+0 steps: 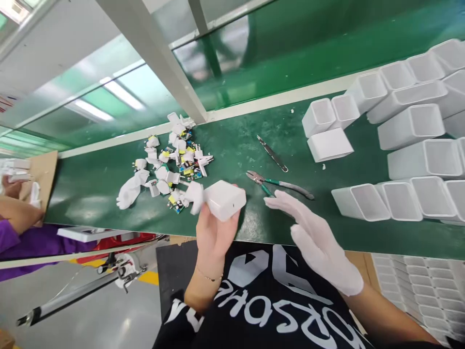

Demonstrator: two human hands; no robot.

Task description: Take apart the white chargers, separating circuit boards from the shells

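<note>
My bare left hand point(212, 232) grips a white square charger housing point(225, 198) with a white plug part sticking out of its left side. It is raised just above the near edge of the green belt point(90, 186). My right hand point(314, 240), in a white glove, is open with its fingers stretched out flat. Its fingertips point toward a pair of green-handled cutters point(278, 183) lying on the belt, just short of them. A pile of small circuit boards and white plug parts point(174, 162) lies to the left of the housing, with a white glove point(130, 191) beside it.
Slim metal tweezers point(272, 153) lie beyond the cutters. Several empty white housings point(410, 126) are stacked at the right of the belt, and more sit in a tray point(417, 286) below the edge. Another person's arm in a purple sleeve point(16, 228) is at far left.
</note>
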